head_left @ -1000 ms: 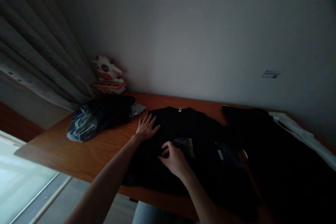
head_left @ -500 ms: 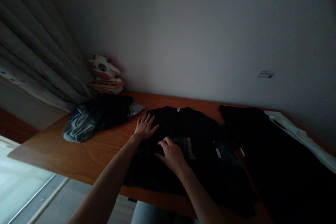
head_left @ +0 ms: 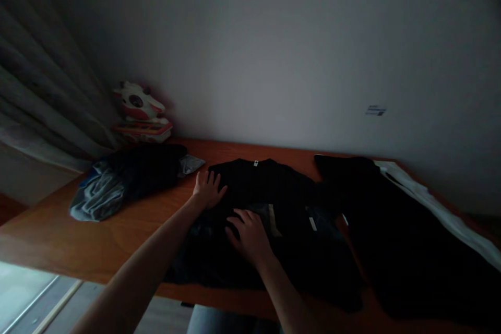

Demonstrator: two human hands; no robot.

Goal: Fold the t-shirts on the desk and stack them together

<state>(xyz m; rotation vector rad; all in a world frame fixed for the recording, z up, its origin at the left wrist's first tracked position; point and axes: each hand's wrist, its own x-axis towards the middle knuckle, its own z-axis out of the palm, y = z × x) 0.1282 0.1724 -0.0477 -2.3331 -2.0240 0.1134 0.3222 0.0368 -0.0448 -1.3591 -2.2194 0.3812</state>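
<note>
A black shirt point(head_left: 250, 261) lies spread on the wooden table, its neckline with a small white label point(head_left: 255, 163) towards the wall. My left hand point(head_left: 208, 191) rests on the shirt's upper left part, fingers spread. Over the middle of the shirt is my right hand point(head_left: 248, 232), with its fingers apart and slightly bent and nothing visible in them. A pale strip point(head_left: 274, 221) shows on the cloth just beyond the right hand. Another short white strip point(head_left: 312, 224) lies farther right. Dark cloth hides most fold lines.
The wooden table point(head_left: 129, 240) stands against a grey wall. A pile of dark and grey clothes point(head_left: 152, 169) lies on the left, before a cow-shaped toy point(head_left: 139, 104). Another black garment point(head_left: 407, 240) and a white one point(head_left: 434, 198) lie on the right. Curtains point(head_left: 47, 94) hang at left.
The view has turned slightly right, so everything sits farther left. My right hand's fingers have spread and lie flatter over the shirt; my left hand stays at its upper left part.
</note>
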